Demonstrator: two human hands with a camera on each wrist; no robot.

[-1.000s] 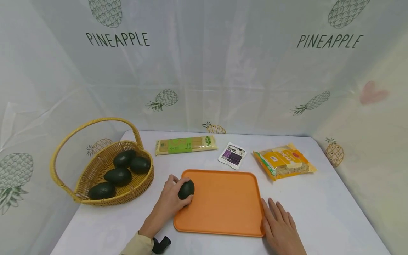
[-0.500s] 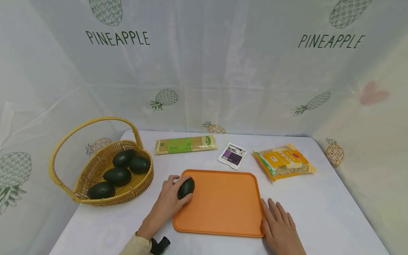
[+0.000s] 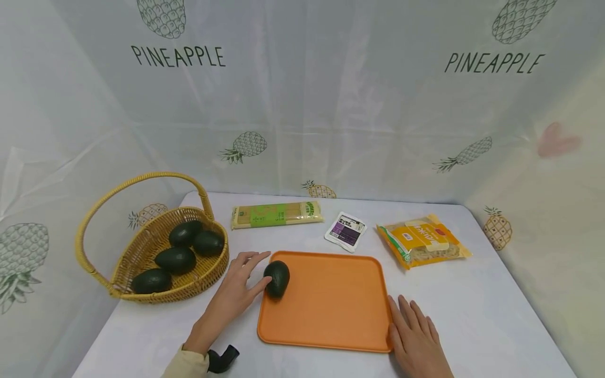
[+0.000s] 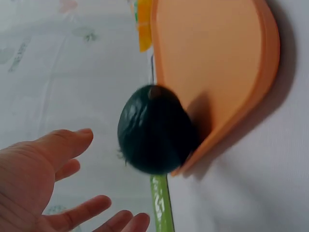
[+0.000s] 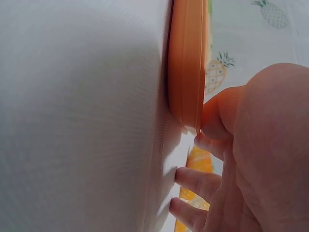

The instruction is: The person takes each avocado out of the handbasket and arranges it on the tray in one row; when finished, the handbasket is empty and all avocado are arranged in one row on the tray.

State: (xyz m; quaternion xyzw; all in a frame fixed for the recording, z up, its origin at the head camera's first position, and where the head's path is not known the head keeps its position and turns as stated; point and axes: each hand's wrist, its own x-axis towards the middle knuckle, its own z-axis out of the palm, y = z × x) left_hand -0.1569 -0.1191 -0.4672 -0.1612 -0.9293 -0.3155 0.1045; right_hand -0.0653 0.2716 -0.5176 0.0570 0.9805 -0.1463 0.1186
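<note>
A dark green avocado (image 3: 277, 279) lies near the left edge of the orange tray (image 3: 331, 304). Just left of it, my left hand (image 3: 236, 286) has its fingers spread and holds nothing. In the left wrist view that hand (image 4: 53, 179) stands apart from the avocado (image 4: 154, 130), thumb and fingers extended. At the tray's right side, my right hand (image 3: 416, 336) rests with its fingers stretched out, thumb against the tray's edge. The right wrist view has the right hand's thumb touching the tray rim (image 5: 186, 63) and its other fingertips on the table.
A wicker basket (image 3: 212, 273) with a tall handle holds several avocados at the left. Along the back lie a green-labelled noodle pack (image 3: 277, 214), a small white-and-purple packet (image 3: 345, 231) and a yellow bag (image 3: 423, 240). A patterned curtain (image 3: 302, 105) stands behind the table.
My left hand has let go of the avocado and drawn back to the left, its fingers opening. The avocado stays on the tray. My right hand has not moved.
</note>
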